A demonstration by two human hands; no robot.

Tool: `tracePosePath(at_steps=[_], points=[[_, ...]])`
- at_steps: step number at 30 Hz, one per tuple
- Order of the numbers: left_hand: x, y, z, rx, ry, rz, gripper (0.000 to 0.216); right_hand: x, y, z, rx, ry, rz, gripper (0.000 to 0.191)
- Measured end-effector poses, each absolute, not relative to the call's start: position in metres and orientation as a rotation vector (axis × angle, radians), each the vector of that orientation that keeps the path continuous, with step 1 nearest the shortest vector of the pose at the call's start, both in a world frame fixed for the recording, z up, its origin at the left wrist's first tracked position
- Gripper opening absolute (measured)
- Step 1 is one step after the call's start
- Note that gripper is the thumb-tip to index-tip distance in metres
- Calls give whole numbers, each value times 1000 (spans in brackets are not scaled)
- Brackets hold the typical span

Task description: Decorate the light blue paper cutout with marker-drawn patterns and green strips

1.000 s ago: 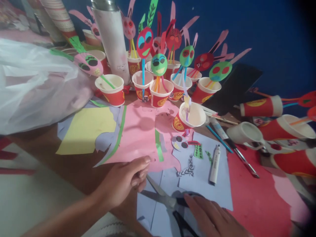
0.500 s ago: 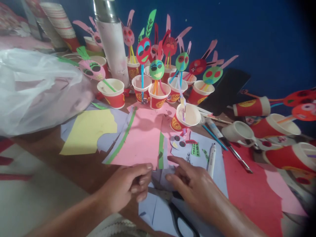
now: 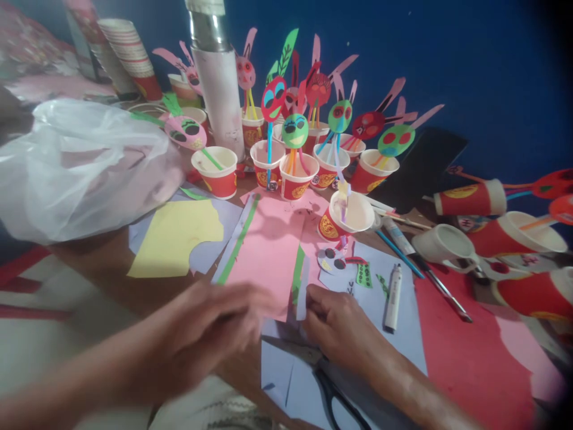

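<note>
My left hand [image 3: 208,325], smeared by motion, hovers over the near left corner of a pink paper sheet [image 3: 273,245]. Whether its fingers hold anything cannot be made out. Curled fingers of my right hand [image 3: 340,325] close at the edge of a narrow lavender paper strip [image 3: 303,292], beside a green strip [image 3: 297,276]. Black-handled scissors [image 3: 331,397] lie below that hand, blades partly hidden. A small lavender paper face [image 3: 332,261] with dark eyes rests beyond my right hand, near green paper scraps [image 3: 364,275] and a white marker [image 3: 393,298].
Red paper cups [image 3: 299,173] with paper animal faces on straws line the back, beside a tall white flask [image 3: 219,95]. A plastic bag [image 3: 89,167] and yellow paper [image 3: 174,239] are left. At right are red paper [image 3: 470,352], a brush [image 3: 447,295] and a white mug [image 3: 443,245].
My left hand has drawn back from its curled pose and turned, blurring. My right hand's pointing index finger has curled in against the lavender strip. The whole view has shifted slightly.
</note>
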State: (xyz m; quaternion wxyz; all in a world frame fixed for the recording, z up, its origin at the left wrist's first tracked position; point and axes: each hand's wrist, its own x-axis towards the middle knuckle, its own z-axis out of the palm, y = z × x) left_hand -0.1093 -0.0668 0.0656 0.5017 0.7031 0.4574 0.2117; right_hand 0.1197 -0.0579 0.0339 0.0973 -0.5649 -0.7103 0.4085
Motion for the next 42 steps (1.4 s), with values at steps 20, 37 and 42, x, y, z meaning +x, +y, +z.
tracePosePath(at_steps=[20, 37, 42], points=[[-85, -4, -2, 2493, 1034, 551, 37, 156, -84, 37, -1547, -1297, 2002, 39], [3, -35, 44, 1206, 936, 382, 6, 184, -102, 35, -1617, -1168, 1781, 43], [18, -37, 39, 894, 860, 267, 21, 189, -102, 38, -1571, -1097, 1794, 48]])
